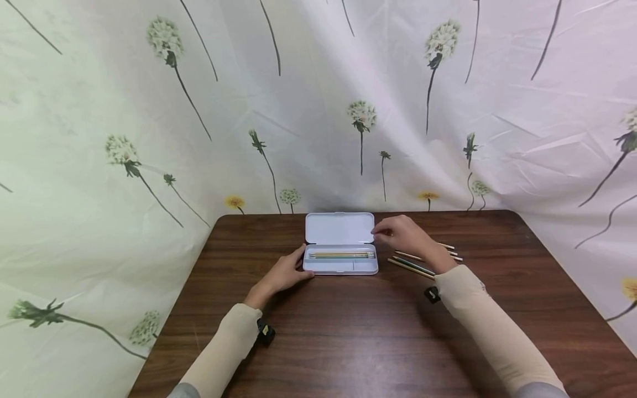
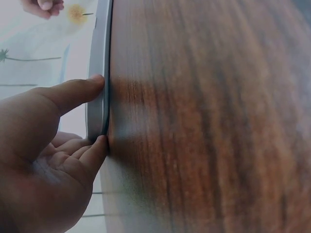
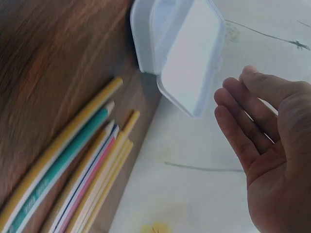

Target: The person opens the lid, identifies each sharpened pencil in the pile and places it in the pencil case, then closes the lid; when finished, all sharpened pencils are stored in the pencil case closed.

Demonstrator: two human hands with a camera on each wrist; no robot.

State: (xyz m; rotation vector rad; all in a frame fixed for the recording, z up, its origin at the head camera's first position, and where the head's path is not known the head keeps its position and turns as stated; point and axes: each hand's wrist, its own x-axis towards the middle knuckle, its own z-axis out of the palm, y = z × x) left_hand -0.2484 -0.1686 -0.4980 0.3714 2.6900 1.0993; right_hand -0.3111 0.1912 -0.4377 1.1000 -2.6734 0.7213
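Note:
A white pencil case (image 1: pixel 328 267) lies on the table with its lid (image 1: pixel 339 228) raised at the back. Several pencils (image 1: pixel 340 255) lie lengthwise in its rear compartment. My left hand (image 1: pixel 282 273) holds the case at its left end, thumb on the front edge and fingers round the side; the left wrist view shows the thumb (image 2: pixel 80 92) on the case wall. Beside the lid's right edge hovers my right hand (image 1: pixel 404 236), fingers loosely bent and holding nothing. Loose pencils (image 1: pixel 412 266) lie below it, teal, yellow and pink ones among them in the right wrist view.
The dark wooden table (image 1: pixel 338 337) ends just behind the case. A white cloth (image 1: pixel 318 138) with a dandelion print hangs along its back and sides. One small compartment (image 1: pixel 365 265) sits at the case's front right.

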